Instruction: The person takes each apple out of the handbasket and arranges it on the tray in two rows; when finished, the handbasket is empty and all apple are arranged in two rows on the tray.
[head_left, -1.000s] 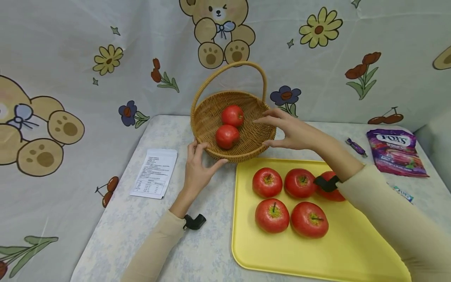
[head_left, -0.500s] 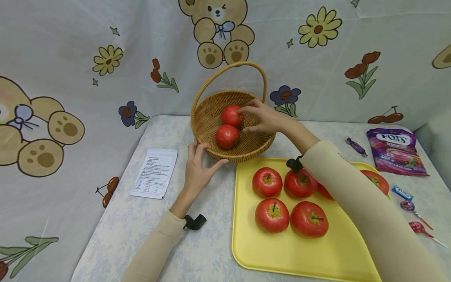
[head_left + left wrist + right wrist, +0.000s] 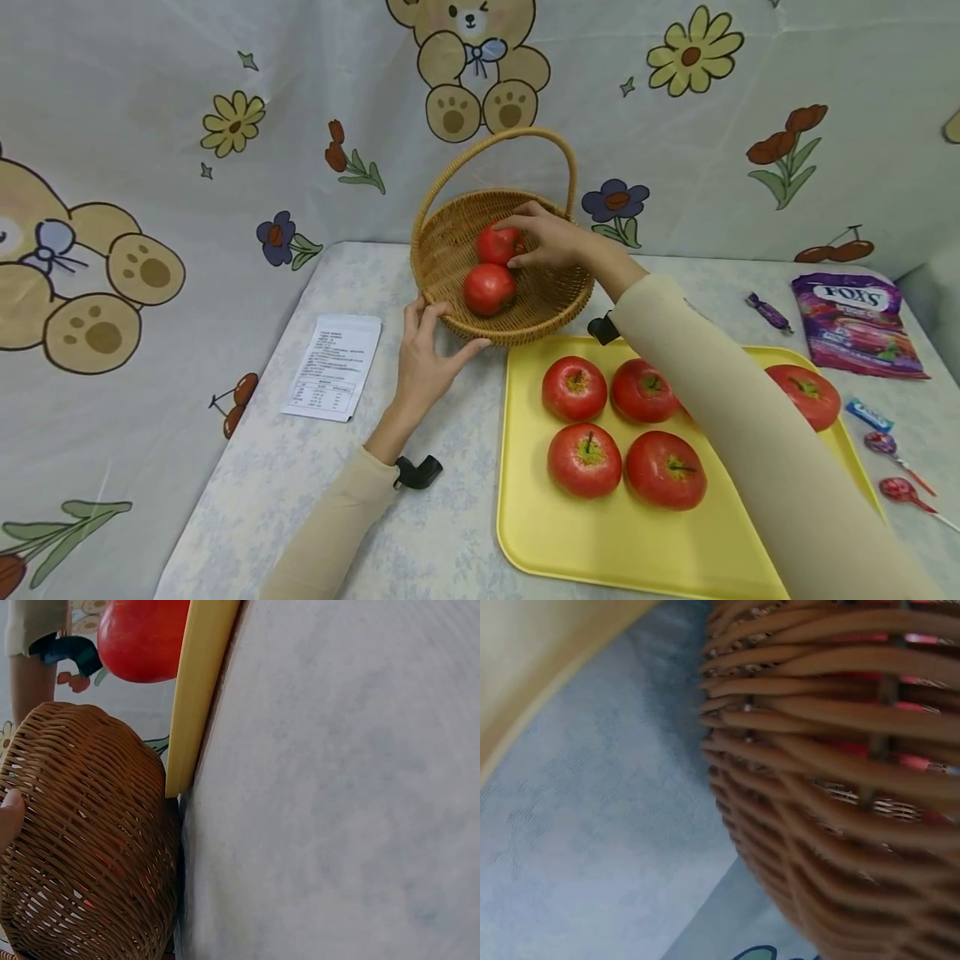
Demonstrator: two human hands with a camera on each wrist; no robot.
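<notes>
Item, risk: your right hand (image 3: 551, 237) pinches the far red apple (image 3: 498, 245) in the round woven wicker basket (image 3: 540, 312), your left hand (image 3: 426, 354), fingers relaxed, touching its 7 o'clock rim; a slack pinch could drop it onto the near red apple (image 3: 488, 288).

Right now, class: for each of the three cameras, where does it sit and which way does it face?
Head: above the table, looking down at the round wicker basket, yellow plastic tray, both hands and sleeves.
Left wrist: low by the tabletop, facing the basket's wall; a fingertip shows.
Right wrist: close against the weave; no hand visible.
All three views share the basket.
</notes>
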